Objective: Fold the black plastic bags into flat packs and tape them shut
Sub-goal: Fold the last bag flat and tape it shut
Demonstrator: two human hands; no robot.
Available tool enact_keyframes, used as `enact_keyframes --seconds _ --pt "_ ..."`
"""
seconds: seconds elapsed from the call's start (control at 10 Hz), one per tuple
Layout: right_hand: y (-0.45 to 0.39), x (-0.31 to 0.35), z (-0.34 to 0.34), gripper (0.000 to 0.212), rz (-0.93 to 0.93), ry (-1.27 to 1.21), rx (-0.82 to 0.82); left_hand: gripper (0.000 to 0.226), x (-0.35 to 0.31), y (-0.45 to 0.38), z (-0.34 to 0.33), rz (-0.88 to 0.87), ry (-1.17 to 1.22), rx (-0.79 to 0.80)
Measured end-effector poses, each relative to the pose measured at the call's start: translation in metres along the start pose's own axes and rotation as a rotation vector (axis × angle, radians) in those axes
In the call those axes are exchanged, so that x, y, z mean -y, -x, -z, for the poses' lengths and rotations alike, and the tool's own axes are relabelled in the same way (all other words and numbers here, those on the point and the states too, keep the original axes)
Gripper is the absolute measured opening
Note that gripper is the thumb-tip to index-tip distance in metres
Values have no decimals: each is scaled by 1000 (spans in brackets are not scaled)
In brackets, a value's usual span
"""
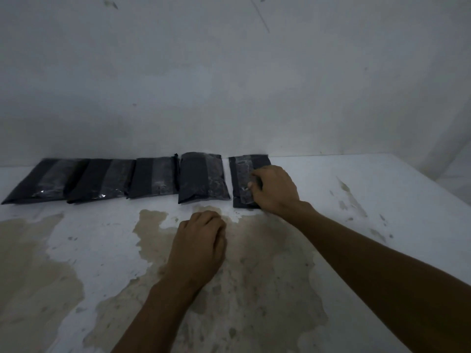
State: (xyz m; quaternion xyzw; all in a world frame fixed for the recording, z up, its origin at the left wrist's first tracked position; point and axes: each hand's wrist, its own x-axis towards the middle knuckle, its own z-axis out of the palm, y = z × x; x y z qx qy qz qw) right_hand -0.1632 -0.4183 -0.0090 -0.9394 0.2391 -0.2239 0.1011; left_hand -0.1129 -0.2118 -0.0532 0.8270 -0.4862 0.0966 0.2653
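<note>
We saw five black plastic packs along the wall, all thin film with a dull, slightly crinkled skin. The leftmost pack (38, 183), the second pack (100, 180) and the third pack (153, 178) each carried a band of clear tape that caught the light in small glossy glints. The fourth pack (202, 178) looked puffier, its film wrinkled under the tape. The rightmost pack (242, 174) bore shiny, creased tape (243, 171). The bench (356, 189) was matt white, its coating worn off to rough tan patches (254, 263). The wall (229, 72) was matt, blotchy plaster.
</note>
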Motion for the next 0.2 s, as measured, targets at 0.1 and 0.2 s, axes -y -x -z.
enact_keyframes --seconds 0.1,0.2 --pt "5 -1 12 21 -1 -42 -8 26 -2 1 5 21 108 13" --pt "15 9 39 22 -27 -145 -61 26 -9 4 31 -13 227 -110"
